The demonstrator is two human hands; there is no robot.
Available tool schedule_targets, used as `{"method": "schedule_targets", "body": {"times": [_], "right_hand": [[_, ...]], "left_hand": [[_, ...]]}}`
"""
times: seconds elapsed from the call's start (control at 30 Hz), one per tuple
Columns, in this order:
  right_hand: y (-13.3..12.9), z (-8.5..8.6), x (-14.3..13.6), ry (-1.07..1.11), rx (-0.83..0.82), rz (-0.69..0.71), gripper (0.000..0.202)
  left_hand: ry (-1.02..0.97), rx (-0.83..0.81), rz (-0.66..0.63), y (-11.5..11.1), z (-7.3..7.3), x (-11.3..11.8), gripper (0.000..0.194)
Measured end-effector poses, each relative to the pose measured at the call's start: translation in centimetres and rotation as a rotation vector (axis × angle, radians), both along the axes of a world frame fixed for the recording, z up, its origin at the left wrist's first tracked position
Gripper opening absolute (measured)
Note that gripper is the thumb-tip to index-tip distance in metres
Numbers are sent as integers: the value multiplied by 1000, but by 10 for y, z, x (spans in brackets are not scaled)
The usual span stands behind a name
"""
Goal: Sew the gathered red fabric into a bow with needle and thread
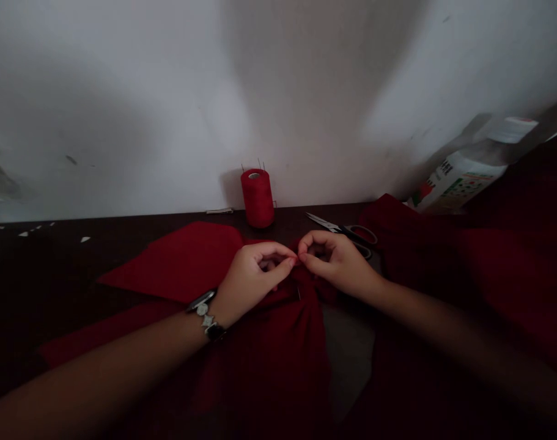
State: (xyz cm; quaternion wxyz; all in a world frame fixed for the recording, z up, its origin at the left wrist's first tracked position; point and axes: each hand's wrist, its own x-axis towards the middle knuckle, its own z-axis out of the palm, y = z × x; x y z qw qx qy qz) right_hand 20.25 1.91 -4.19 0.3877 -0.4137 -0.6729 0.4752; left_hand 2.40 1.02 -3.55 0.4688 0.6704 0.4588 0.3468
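Red fabric (278, 360) lies bunched and draped in front of me, with a gathered fold under my fingertips. My left hand (260, 269), wearing a watch and a bracelet at the wrist, pinches the fabric between thumb and fingers. Almost touching it, my right hand (335, 260) is closed in a pinch of thumb and forefinger. What the right fingertips hold is too small to make out. Just below the hands, a thin pale needle-like pin (299, 293) shows against the fabric, pointing downward.
Behind the hands, a red thread cone (258, 198) stands by the wall with needles stuck in its top. Scissors (340, 231) lie right of it. A flat red piece (181, 260) spreads left. White scraps (85, 239) dot the dark table. A capped bottle (475, 168) leans at right.
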Motion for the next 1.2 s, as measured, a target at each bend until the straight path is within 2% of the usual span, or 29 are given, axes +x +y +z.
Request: {"method": "schedule_targets", "body": {"times": [0.53,0.83,1.2], "right_hand": [[0,0,1,5,-12,51,7],[1,0,1,25,0,26,6],[0,-1,1,29,-24,14,8]], "left_hand": [[-19,-35,-14,1,1,-1,15],[-48,-85,0,2,1,0,13],[-55,-67,-8,1,2,0,12]]}}
